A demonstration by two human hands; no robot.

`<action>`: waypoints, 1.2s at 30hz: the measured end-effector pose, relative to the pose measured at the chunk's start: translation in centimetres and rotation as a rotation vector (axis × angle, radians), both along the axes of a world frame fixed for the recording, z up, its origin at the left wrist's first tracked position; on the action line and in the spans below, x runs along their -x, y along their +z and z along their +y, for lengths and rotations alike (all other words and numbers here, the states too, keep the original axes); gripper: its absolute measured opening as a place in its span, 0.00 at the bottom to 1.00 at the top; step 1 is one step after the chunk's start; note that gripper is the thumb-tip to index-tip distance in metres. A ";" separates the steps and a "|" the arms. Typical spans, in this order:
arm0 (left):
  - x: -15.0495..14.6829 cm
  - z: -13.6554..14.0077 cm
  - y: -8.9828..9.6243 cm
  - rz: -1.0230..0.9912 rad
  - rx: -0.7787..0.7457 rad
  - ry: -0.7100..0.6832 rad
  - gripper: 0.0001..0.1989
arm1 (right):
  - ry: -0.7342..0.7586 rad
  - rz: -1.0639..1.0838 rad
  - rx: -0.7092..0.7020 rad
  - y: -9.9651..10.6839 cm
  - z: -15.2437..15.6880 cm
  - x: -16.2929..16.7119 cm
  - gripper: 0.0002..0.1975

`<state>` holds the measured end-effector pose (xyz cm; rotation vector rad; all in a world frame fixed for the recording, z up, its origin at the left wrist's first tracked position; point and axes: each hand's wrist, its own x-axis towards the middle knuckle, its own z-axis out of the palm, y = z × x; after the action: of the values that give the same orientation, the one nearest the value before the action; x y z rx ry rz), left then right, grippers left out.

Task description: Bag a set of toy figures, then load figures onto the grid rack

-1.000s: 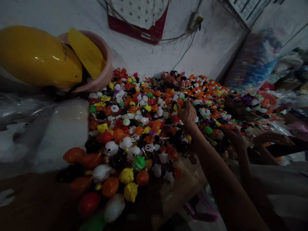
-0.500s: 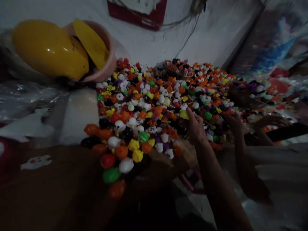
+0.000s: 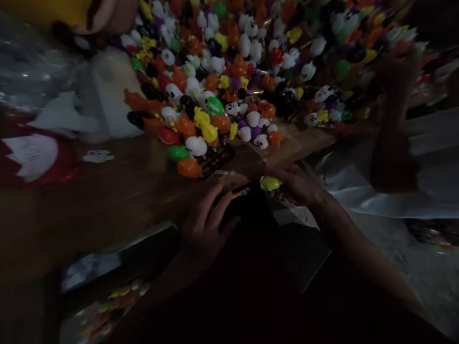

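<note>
My right hand (image 3: 299,184) pinches a small yellow plastic piece (image 3: 271,183) just off the table's front edge. Its exact shape is too dim to make out. To the left, my left hand (image 3: 206,222) hangs over the same edge with fingers apart and nothing visible in them. Between the hands, low at the edge, lies a strip of small colourful bits (image 3: 241,193). Beyond my left hand, a black grid rack (image 3: 218,160) is partly covered by figures, among them an orange one (image 3: 189,168), a green one (image 3: 178,153) and a white one (image 3: 196,146).
A large heap of small coloured figures (image 3: 251,67) covers the back of the wooden table (image 3: 118,196). Clear plastic bags (image 3: 39,57) and a red package (image 3: 43,160) lie left. A co-worker's arm (image 3: 398,105) reaches over the heap at right. More pieces (image 3: 111,306) lie below the table.
The view has tipped downward. My right hand has drawn back from the heap to the table's edge with the yellow piece. My left hand has come into view.
</note>
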<state>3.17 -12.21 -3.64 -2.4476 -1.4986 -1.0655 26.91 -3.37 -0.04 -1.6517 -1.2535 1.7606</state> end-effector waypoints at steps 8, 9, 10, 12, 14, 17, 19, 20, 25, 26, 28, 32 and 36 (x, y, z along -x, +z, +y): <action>-1.4 1.9 -2.2 -0.206 0.391 -0.087 0.17 | 0.027 0.191 0.046 -1.5 -1.7 0.5 0.34; -1.4 1.9 -2.0 -0.340 0.593 -0.082 0.18 | 0.021 0.207 -0.001 -1.7 -1.8 0.3 0.36; -1.4 2.0 -1.7 -0.475 0.797 -0.078 0.19 | 0.027 0.183 -0.066 -2.1 -2.0 0.3 0.36; -1.5 2.3 -1.1 -0.688 1.097 -0.064 0.19 | 0.070 0.068 -0.212 -2.8 -2.3 0.7 0.32; -1.6 2.8 -0.8 -0.794 1.171 -0.051 0.18 | 0.121 0.014 -0.311 -3.6 -2.6 1.6 0.24; -1.6 3.4 -0.9 -0.799 1.108 -0.004 0.16 | 0.085 0.121 -0.374 -4.7 -2.9 3.5 0.16; -1.6 3.7 -1.1 -0.797 1.080 0.025 0.15 | 0.025 0.169 -0.388 -5.2 -2.9 4.5 0.12; -1.6 3.8 -1.2 -0.809 1.076 0.034 0.15 | -0.002 0.180 -0.393 -5.3 -2.9 4.8 0.11; -1.1 3.4 -1.5 -0.920 1.144 0.075 0.15 | -0.075 0.134 -0.452 -5.0 -2.8 5.4 0.07; -0.9 3.1 -1.3 -0.899 1.150 0.083 0.14 | -0.084 0.129 -0.470 -4.8 -2.7 5.4 0.07; -0.1 2.2 -0.5 -0.786 1.103 0.084 0.11 | -0.117 0.121 -0.535 -4.5 -2.1 5.8 0.08; 2.7 1.0 2.6 -0.533 0.619 0.100 0.08 | -0.180 0.057 -0.719 -5.2 0.1 7.3 0.10; 5.3 3.2 5.3 -0.262 0.096 0.089 0.14 | -0.137 0.038 -0.737 -7.3 2.1 9.2 0.13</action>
<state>-2.14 -9.00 1.67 -2.3489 -1.7526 -1.3702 17.71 -1.30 -7.35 -1.2207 -1.4860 1.0429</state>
